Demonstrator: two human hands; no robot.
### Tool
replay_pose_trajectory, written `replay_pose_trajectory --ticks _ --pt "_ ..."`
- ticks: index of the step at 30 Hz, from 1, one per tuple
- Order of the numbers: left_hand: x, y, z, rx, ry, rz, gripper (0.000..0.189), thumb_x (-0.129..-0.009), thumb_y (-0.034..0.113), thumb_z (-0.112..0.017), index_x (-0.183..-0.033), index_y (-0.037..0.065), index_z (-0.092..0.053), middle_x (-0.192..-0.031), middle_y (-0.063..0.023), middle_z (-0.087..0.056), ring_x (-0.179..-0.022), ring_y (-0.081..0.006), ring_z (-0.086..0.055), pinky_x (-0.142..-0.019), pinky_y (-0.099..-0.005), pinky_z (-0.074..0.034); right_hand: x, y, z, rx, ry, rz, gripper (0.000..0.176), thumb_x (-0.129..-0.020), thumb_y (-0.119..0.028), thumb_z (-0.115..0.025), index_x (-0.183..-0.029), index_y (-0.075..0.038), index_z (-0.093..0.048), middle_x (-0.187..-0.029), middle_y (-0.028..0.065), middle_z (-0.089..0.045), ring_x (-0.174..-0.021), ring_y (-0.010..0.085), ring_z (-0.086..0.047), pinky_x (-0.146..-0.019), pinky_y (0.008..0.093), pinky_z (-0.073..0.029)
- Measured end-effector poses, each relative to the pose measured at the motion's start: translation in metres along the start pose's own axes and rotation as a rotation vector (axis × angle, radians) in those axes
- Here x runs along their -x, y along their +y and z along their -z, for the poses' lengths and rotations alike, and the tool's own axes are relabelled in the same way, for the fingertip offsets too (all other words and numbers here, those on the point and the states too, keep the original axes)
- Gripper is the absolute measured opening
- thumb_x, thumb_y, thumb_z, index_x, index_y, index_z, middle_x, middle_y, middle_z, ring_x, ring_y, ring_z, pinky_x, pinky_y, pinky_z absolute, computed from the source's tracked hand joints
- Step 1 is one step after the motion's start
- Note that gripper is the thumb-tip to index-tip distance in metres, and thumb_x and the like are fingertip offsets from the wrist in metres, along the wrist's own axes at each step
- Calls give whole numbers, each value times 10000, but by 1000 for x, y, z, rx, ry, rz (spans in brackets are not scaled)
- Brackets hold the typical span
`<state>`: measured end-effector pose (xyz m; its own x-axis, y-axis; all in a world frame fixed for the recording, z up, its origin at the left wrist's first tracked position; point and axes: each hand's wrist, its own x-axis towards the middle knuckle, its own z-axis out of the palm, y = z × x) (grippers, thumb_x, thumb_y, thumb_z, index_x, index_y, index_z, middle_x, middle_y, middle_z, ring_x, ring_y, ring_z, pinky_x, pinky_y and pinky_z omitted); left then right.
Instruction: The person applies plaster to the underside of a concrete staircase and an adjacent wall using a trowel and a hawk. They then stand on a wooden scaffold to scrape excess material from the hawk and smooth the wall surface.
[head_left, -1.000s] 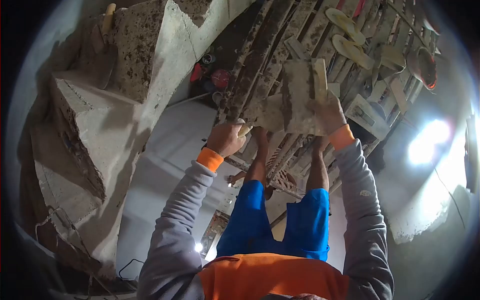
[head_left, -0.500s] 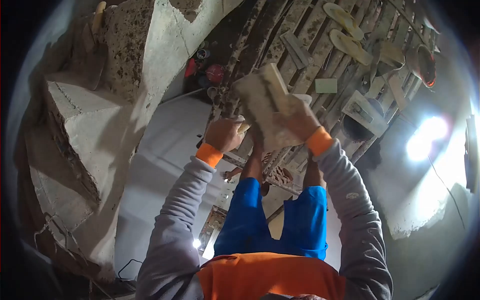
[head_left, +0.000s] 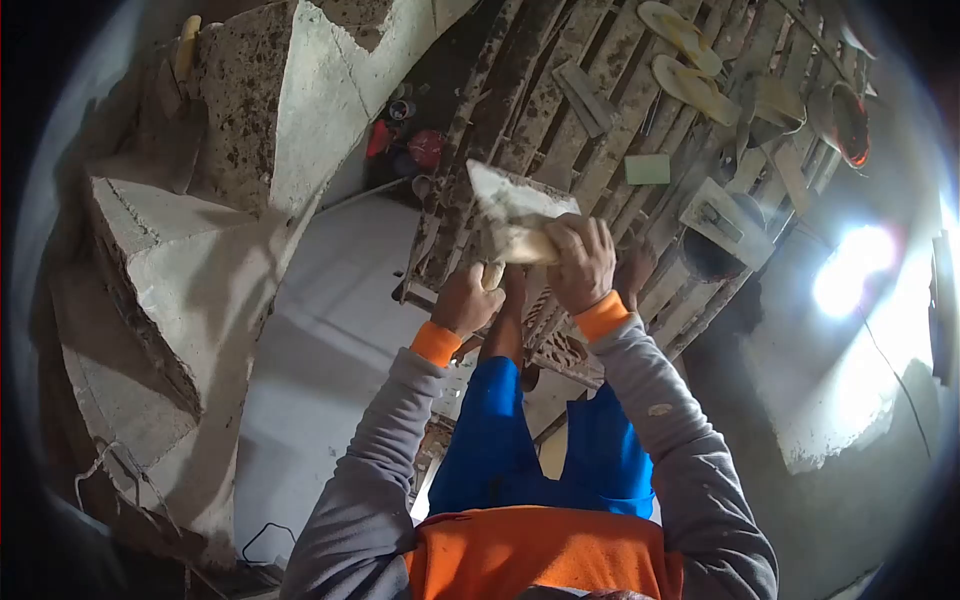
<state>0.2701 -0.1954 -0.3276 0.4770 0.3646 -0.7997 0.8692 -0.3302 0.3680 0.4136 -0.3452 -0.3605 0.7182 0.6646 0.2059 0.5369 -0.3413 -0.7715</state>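
Observation:
My right hand (head_left: pixel 582 262) is closed around a plaster-smeared float (head_left: pixel 522 200), which is tilted so its pale flat board points up and left. My left hand (head_left: pixel 467 300) grips a trowel by its light-coloured handle (head_left: pixel 492 276). The trowel's blade is mostly hidden against the float, and the two tools overlap in front of my legs. Both hands are close together at the middle of the view, over the near edge of a slatted wooden platform (head_left: pixel 570 150).
Flip-flops (head_left: pixel 695 90), a green block (head_left: pixel 647 169), another float (head_left: pixel 727 222) over a dark bucket (head_left: pixel 712 258) and a tipped container (head_left: pixel 842 125) lie on the platform. Rough concrete steps (head_left: pixel 190 260) rise at left. A bright lamp (head_left: pixel 855 275) glares at right.
The float has swung from broad side up to a steep tilt, and my right hand has come down and left toward my left hand. My left hand has shifted slightly down and right.

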Motion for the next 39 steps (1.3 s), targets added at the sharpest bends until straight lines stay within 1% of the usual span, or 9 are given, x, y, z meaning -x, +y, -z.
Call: replay_pose_trajectory --ticks 9,15,18,23,26,31,34,37,39 --pt "8 -9 1 419 -222 291 357 -712 201 -654 -950 -60 -604 -794 -194 -666 -672 -280 -679 -615 -396 -535 78 12 7 253 -309 -149 335 -713 -121 -670 -1042 -151 -608 -1023 75 -554 -920 288 -550 -778 406 -478" --pt "0 -34 1 164 44 229 273 -756 189 -613 -933 -17 -589 -777 -189 -653 -669 -324 -665 -601 -436 -528 74 -6 29 127 -336 -182 347 -723 -95 -635 -1068 -105 -612 -1003 89 -583 -943 305 -566 -789 413 -490" --pt "1 -58 -3 -524 272 -275 256 -771 187 -624 -941 1 -579 -782 -217 -645 -731 -373 -654 -648 -473 -522 42 -30 20 -26 -349 31 386 -689 -66 -632 -1074 -89 -629 -1076 100 -621 -952 332 -583 -803 435 -506" --pt "19 -55 7 -410 203 45 292 -773 220 -651 -977 34 -554 -791 -221 -645 -763 -417 -634 -680 -513 -512 32 55 -85 311 -396 -147 367 -772 -147 -556 -1129 -112 -632 -1075 105 -621 -996 313 -596 -808 437 -499" --pt "44 -74 6 -443 201 64 287 -771 225 -647 -984 59 -552 -811 -224 -653 -760 -420 -639 -675 -522 -512 -10 45 -61 300 -369 -409 309 -766 -139 -569 -1058 -98 -661 -1046 103 -627 -993 307 -607 -806 428 -505" --pt "43 -86 -10 -440 212 32 280 -770 231 -663 -962 56 -559 -807 -212 -653 -760 -417 -639 -677 -515 -515 46 -21 -43 -142 -251 -77 257 -733 -130 -600 -977 -105 -677 -985 95 -648 -988 289 -617 -767 424 -514" --pt "51 -73 -7 -442 228 -73 287 -769 218 -673 -985 56 -576 -815 -212 -654 -762 -422 -636 -678 -512 -515 56 5 -49 55 -413 -172 267 -739 -123 -609 -997 -103 -677 -1022 99 -654 -1007 279 -620 -784 424 -517" --pt "73 -90 -1 -169 181 -52 264 -782 154 -663 -1005 43 -576 -846 -145 -683 -650 -300 -654 -603 -424 -537 16 41 -20 158 -715 -715 308 -734 -77 -598 -1033 -37 -657 -951 160 -654 -885 375 -627 -768 456 -525" --pt "89 -74 12 337 45 185 224 -792 128 -653 -984 43 -573 -880 -107 -691 -605 -213 -649 -575 -359 -542 30 36 -12 86 -392 -726 293 -768 -50 -580 -1053 -18 -638 -940 150 -660 -853 343 -644 -752 433 -535"
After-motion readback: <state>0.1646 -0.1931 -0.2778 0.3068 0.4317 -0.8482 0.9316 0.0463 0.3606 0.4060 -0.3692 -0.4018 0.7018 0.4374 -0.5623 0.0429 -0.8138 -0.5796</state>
